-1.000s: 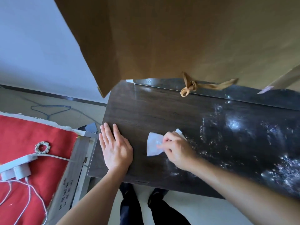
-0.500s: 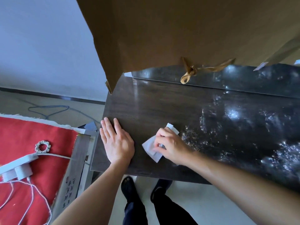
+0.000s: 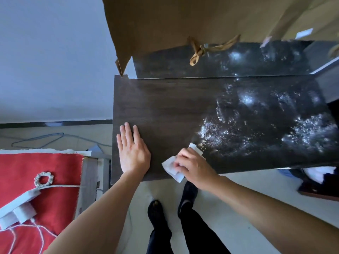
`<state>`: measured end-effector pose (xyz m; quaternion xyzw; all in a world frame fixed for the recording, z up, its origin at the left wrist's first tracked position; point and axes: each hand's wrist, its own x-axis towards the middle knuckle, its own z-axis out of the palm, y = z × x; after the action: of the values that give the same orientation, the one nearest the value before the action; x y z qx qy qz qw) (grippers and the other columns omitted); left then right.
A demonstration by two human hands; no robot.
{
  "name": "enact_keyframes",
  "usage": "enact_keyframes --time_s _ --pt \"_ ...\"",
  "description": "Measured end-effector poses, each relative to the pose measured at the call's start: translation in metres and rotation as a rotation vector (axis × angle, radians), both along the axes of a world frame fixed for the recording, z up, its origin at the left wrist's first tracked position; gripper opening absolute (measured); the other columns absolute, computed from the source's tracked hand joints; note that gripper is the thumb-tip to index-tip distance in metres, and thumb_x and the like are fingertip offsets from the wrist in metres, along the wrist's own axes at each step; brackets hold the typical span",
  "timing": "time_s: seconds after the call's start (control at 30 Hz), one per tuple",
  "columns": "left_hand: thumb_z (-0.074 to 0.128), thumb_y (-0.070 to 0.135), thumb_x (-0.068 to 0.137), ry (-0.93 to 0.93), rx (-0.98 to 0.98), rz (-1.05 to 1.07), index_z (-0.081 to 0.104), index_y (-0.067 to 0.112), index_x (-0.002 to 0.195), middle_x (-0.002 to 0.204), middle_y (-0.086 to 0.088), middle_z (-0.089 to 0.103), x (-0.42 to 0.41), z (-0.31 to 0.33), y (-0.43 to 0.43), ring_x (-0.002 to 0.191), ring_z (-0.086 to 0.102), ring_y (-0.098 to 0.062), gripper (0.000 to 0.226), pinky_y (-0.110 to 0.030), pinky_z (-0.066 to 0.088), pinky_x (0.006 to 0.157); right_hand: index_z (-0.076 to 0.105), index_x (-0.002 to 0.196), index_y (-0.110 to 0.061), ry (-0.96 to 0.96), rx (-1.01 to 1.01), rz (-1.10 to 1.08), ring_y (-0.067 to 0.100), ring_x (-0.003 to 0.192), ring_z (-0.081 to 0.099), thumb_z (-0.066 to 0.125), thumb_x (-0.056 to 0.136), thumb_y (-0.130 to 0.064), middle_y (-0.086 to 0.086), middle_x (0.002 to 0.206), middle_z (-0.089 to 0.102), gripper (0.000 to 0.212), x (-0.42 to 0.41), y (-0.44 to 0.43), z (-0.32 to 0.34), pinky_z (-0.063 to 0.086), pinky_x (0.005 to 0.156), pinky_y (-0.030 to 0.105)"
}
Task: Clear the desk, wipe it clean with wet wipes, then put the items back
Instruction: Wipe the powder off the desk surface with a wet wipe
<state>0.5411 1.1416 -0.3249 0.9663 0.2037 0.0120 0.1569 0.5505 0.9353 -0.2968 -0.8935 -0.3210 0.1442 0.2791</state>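
Observation:
The dark wood desk (image 3: 174,107) has a dry matte left part and wet, glistening streaks over its right half. My right hand (image 3: 192,166) holds a white wet wipe (image 3: 169,165) pressed on the desktop at the front edge, fingers curled over it; one corner of the wipe hangs past the edge. My left hand (image 3: 133,151) lies flat on the desk near its front left corner, fingers straight and together, holding nothing.
A brown paper bag (image 3: 183,21) with a ribbon handle (image 3: 200,50) hangs over the desk's back. A red blanket (image 3: 36,180) at left carries white chargers (image 3: 18,208), cables and a braided ring (image 3: 43,179). My feet stand below the desk's front edge.
My right hand has dragged the wipe toward the front edge, so a corner now overhangs it. My left hand stays flat in the same spot. The view tilted, showing more of the desk's back.

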Motion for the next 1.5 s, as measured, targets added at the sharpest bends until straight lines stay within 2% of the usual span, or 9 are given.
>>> enact_keyframes --time_s 0.2,0.3,0.53,0.73,0.97,1.07,1.17,1.37,1.5 --pt "0.032 0.015 0.098 0.043 0.006 -0.021 0.027 0.003 0.147 0.158 -0.017 0.013 -0.008 0.005 -0.003 0.147 0.004 -0.032 0.051 -0.042 0.001 0.12 0.059 0.081 -0.016 -0.105 -0.029 -0.413 0.021 0.083 0.05 0.04 0.088 -0.027 0.0 0.088 0.051 0.022 -0.055 0.021 -0.008 0.045 0.069 0.031" --pt "0.033 0.013 0.097 0.062 -0.03 0.03 0.024 0.003 0.148 0.158 -0.017 0.009 -0.005 0.009 -0.014 0.147 0.001 -0.031 0.053 -0.042 -0.002 0.119 0.063 0.083 -0.015 -0.103 0.042 -0.45 0.019 0.083 0.049 0.045 0.088 -0.023 0.001 0.088 0.052 0.02 -0.06 -0.004 -0.011 0.04 0.074 0.026" --pt "0.035 0.015 0.096 0.058 0.021 0.025 0.029 0.003 0.145 0.156 -0.021 0.016 -0.005 0.002 -0.026 0.145 0.007 -0.035 0.051 -0.048 0.003 0.118 0.065 0.087 -0.01 -0.183 -0.102 -1.089 0.028 0.085 0.056 0.062 0.083 -0.002 0.013 0.097 0.054 0.01 0.003 -0.089 -0.007 0.037 0.073 0.024" --pt "0.035 0.013 0.095 0.059 0.015 0.033 0.031 0.003 0.144 0.156 -0.02 0.016 -0.005 0.005 -0.028 0.146 0.007 -0.034 0.05 -0.049 0.005 0.118 0.061 0.083 -0.015 -0.158 0.033 -0.484 0.017 0.081 0.048 0.046 0.091 -0.023 -0.001 0.086 0.05 0.019 -0.05 0.006 -0.014 0.04 0.07 0.027" --pt "0.036 0.014 0.094 0.05 0.029 0.032 0.031 0.003 0.143 0.156 -0.02 0.017 -0.004 0.004 -0.029 0.145 0.008 -0.034 0.051 -0.049 0.005 0.118 0.064 0.077 -0.008 -0.243 -0.075 -1.039 0.035 0.077 0.055 0.06 0.077 0.003 0.014 0.083 0.054 0.011 0.043 -0.078 -0.009 0.035 0.066 0.032" --pt "0.036 0.013 0.094 0.058 0.029 0.028 0.031 0.003 0.144 0.156 -0.02 0.017 -0.004 0.005 -0.029 0.145 0.008 -0.034 0.051 -0.049 0.006 0.118 0.066 0.081 -0.008 -0.234 -0.021 -0.821 0.03 0.08 0.052 0.063 0.076 0.006 0.01 0.085 0.055 0.016 -0.005 -0.026 -0.009 0.042 0.068 0.033" --pt "0.034 0.015 0.095 0.069 0.034 0.035 0.031 0.003 0.144 0.157 -0.019 0.015 -0.004 0.006 -0.03 0.146 0.007 -0.033 0.05 -0.049 0.005 0.118 0.069 0.094 -0.017 -0.169 0.071 -0.51 0.019 0.086 0.048 0.056 0.082 -0.004 0.001 0.092 0.053 0.021 -0.049 -0.004 -0.01 0.039 0.074 0.019" --pt "0.021 0.023 0.09 0.061 0.046 0.039 0.032 0.004 0.143 0.156 -0.02 0.017 -0.004 0.006 -0.029 0.145 0.009 -0.034 0.057 -0.048 0.005 0.118 0.071 0.099 -0.01 -0.286 -0.059 -0.716 0.028 0.091 0.051 0.052 0.086 -0.002 0.013 0.101 0.057 0.025 0.045 -0.058 -0.011 0.048 0.078 0.04" --pt "0.023 0.021 0.091 0.067 0.038 0.036 0.032 0.003 0.143 0.156 -0.021 0.018 -0.004 0.007 -0.028 0.145 0.01 -0.034 0.056 -0.049 0.006 0.118 0.062 0.11 -0.002 -0.223 -0.05 -0.548 0.037 0.111 0.049 0.05 0.091 0.0 0.018 0.122 0.053 0.022 -0.002 -0.03 -0.007 0.039 0.096 0.031"
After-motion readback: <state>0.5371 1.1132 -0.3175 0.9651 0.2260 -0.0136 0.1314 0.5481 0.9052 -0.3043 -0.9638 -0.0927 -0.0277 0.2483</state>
